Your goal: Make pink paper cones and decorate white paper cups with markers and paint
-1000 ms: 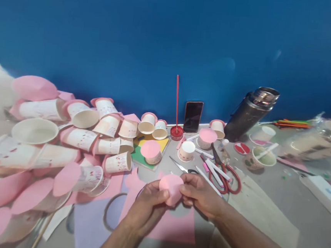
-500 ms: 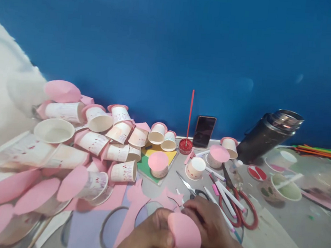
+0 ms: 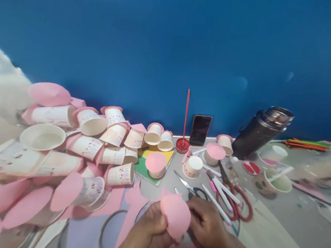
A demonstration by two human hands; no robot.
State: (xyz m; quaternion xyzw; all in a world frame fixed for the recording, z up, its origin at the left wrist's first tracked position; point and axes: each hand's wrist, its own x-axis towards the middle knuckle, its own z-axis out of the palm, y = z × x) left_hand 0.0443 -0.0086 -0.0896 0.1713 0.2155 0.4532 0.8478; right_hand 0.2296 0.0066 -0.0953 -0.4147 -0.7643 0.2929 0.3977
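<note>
Both my hands hold one small paper cup with a pink paper disc [image 3: 175,215] covering its end, low in the middle of the view. My left hand [image 3: 147,234] curls round its left side, thumb pressed on the pink disc. On the other side my right hand [image 3: 207,228] grips it, fingers closed against it. The cup body is mostly hidden behind the disc and my fingers. Pink paper offcuts [image 3: 135,198] lie on the table just beyond my hands.
A heap of pink-capped paper cups [image 3: 88,148] fills the left. Ahead lie small scissors [image 3: 187,185], red-handled scissors [image 3: 236,197], several markers [image 3: 220,190], a phone [image 3: 200,129] against the blue wall, a red stick on a base [image 3: 183,141] and a dark flask [image 3: 259,132]. A wire ring [image 3: 109,231] lies near my left wrist.
The view has shifted; my hands and the pink-capped cup sit lower in the frame than a second ago. The cup has turned, so the pink disc faces me more.
</note>
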